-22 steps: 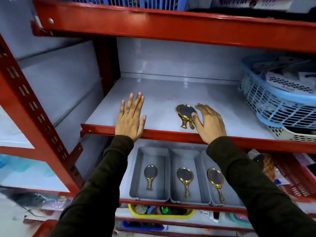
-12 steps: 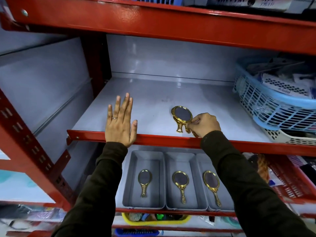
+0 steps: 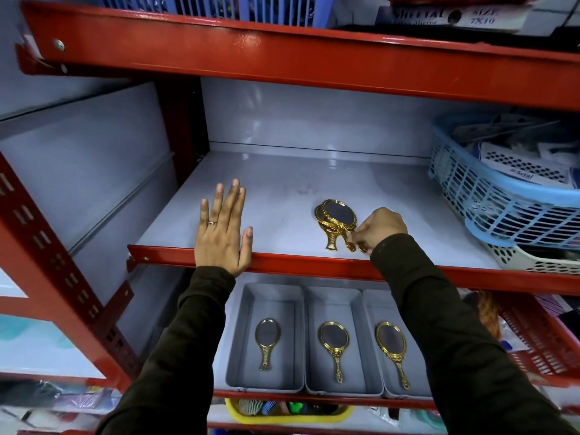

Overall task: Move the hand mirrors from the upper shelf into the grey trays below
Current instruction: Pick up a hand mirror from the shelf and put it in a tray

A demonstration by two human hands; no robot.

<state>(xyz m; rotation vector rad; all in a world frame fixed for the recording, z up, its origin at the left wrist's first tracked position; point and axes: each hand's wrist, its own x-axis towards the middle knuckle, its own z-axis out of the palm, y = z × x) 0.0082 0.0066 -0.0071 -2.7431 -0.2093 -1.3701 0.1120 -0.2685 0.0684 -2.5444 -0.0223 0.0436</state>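
Nearest to me, three grey trays (image 3: 271,337) sit side by side on the lower shelf, each with one gold mirror inside. Above them, my left hand (image 3: 223,233) lies flat and empty on the upper shelf (image 3: 282,196). My right hand (image 3: 378,229) pinches the handles of the stacked hand mirrors (image 3: 337,219) near the shelf's front edge. A blue basket (image 3: 502,196) stands further right.

Dark sleeves (image 3: 194,334) (ringed left hand (image 3: 223,237))
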